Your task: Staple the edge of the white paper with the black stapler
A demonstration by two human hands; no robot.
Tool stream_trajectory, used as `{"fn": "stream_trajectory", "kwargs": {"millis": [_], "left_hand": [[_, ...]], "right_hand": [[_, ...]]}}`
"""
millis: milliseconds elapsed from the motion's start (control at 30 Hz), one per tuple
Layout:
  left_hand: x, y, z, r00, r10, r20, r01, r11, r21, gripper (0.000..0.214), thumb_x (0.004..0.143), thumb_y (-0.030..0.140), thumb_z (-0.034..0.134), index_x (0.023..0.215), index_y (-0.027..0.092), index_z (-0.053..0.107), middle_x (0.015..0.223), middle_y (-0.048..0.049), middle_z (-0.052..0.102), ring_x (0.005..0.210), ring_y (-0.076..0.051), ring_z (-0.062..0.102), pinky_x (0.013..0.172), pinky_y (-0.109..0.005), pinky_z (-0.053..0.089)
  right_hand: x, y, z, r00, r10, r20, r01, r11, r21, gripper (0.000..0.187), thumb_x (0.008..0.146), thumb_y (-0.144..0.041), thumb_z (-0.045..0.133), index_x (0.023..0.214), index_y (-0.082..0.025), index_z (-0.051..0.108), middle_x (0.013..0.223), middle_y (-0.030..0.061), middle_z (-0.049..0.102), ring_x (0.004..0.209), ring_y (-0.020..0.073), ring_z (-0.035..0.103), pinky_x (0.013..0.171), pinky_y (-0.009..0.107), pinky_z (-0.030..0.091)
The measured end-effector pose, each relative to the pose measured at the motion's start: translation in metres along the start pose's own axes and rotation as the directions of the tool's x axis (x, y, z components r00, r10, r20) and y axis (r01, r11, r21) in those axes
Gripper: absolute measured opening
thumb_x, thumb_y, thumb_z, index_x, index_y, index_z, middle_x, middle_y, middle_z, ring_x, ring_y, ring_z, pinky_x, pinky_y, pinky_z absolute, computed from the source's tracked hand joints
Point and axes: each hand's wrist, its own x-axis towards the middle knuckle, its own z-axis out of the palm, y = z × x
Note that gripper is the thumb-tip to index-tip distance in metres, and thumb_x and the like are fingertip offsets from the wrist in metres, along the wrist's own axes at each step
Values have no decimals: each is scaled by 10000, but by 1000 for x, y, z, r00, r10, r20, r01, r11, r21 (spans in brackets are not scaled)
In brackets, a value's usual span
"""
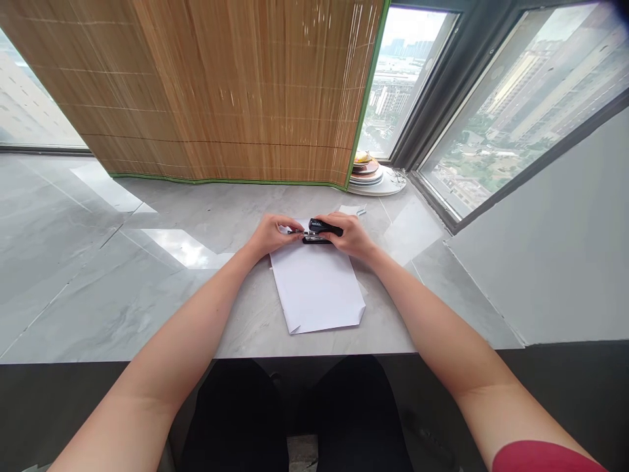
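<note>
A black stapler [324, 227] lies sideways above the far end of a sheaf of white paper [319, 285], its top arm raised from its base. My right hand [351, 235] is closed around the stapler's right end. From the other side, my left hand [272, 234] pinches a thin dark metal piece [295, 232] at the stapler's left end. Whether that piece is joined to the stapler I cannot tell. The paper's two near corners are creased or folded. Beyond my right hand lie a small white paper piece [348, 210] and a short silvery strip [362, 212].
The grey marble-look counter [162, 295] ends at a front edge before my knees. A bamboo blind [236, 92] hangs at its back. Stacked plates [376, 182] stand in the corner by the windows [521, 98], with a white wall [550, 242] to the right.
</note>
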Motion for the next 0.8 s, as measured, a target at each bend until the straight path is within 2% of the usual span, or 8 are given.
{"fn": "stream_trajectory", "kwargs": {"millis": [600, 800], "left_hand": [[2, 0, -2, 999, -16, 39, 15, 999, 33, 174, 841, 436, 861, 905, 278, 899, 904, -44, 866, 813, -223, 767, 752, -359, 558], [1, -1, -3, 999, 28, 26, -28, 999, 18, 168, 850, 437, 862, 871, 271, 882, 951, -54, 871, 894, -251, 800, 795, -373, 581]], "right_hand": [[0, -2, 0, 1000, 14, -7, -14, 1000, 11, 315, 935, -245, 737, 1239, -264, 820, 1051, 56, 829, 929, 261, 720, 922, 403, 573], [-1, -1, -2, 998, 40, -38, -38, 998, 56, 316, 917, -232, 761, 1225, -252, 828, 1060, 58, 835, 941, 250, 736, 928, 397, 584]]}}
